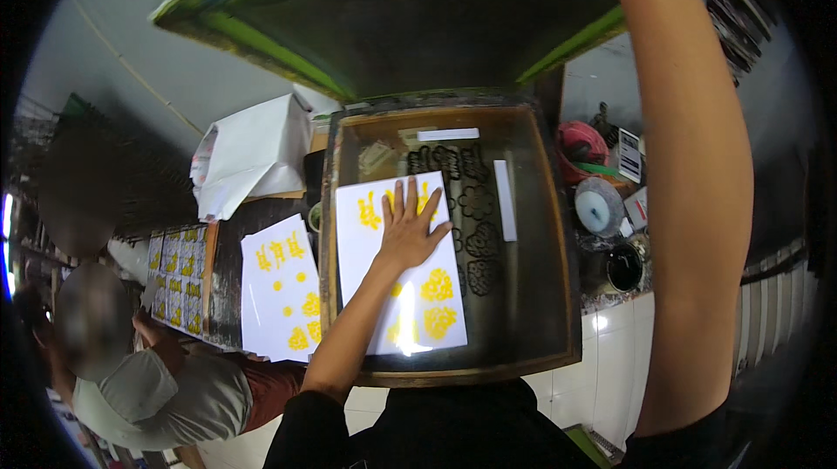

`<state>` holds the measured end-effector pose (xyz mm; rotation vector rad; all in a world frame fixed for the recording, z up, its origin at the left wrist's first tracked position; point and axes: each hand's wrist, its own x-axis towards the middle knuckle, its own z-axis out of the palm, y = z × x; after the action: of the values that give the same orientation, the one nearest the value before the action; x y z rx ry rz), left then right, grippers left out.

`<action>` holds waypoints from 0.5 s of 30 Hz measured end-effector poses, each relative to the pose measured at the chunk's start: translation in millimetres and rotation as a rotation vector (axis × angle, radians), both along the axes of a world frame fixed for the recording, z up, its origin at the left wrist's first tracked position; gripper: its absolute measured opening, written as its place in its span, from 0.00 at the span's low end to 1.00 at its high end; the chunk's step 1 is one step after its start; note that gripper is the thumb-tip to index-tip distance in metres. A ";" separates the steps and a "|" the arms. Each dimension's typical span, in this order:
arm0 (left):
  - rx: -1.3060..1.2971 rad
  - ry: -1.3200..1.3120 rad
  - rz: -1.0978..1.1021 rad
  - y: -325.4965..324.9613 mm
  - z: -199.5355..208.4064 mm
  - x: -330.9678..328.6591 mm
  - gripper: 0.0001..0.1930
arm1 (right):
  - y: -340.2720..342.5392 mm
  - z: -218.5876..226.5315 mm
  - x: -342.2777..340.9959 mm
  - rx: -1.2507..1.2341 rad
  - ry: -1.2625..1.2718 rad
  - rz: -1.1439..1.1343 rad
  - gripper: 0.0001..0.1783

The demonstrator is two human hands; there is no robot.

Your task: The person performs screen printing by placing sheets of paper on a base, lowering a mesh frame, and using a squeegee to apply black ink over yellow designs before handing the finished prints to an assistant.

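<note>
My left hand [406,238] lies flat with spread fingers on a white sheet [357,264] printed with yellow shapes. The sheet rests on the left half of a glass-topped printing table [569,312] with a wooden rim. Right of the sheet, dark outlined shapes [477,207] show at the glass, with a white strip [448,134] at the far side and another white strip [506,200] to the right. A green-edged screen frame [401,24] stands tilted up beyond the table. My right arm [689,164] reaches up past it; the right hand is beyond the top edge.
At left lie more yellow-printed sheets [261,295] and a crumpled white bag [253,151]. A person in a grey shirt [179,399] is near a board of printed sheets [179,273]. Right of the table are a pink bundle [582,145], a round tub [599,206] and a dark cup [624,267].
</note>
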<state>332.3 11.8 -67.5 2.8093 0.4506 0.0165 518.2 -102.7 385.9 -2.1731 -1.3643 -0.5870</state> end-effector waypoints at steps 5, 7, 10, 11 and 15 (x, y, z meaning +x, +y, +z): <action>0.040 0.071 -0.092 -20.2 2.7 79.8 0.43 | 12.1 -2.5 6.1 0.101 -0.088 -0.012 0.22; 0.063 0.078 -0.107 -25.1 4.5 97.2 0.44 | 17.3 -2.7 12.2 0.089 -0.152 0.004 0.22; 0.092 0.137 -0.112 -28.1 4.7 111.6 0.45 | 25.3 -0.6 20.4 0.104 -0.227 0.022 0.22; 0.096 0.154 -0.110 -27.5 4.3 116.3 0.45 | 27.3 1.0 23.2 0.116 -0.251 0.028 0.22; 0.139 0.192 -0.106 -19.4 1.7 133.8 0.46 | 30.6 4.3 21.3 0.028 -0.299 -0.021 0.23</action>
<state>466.1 -7.6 -65.8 2.9821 0.3542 -0.2558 539.5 -72.1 390.2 -2.1421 -1.4727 -0.9651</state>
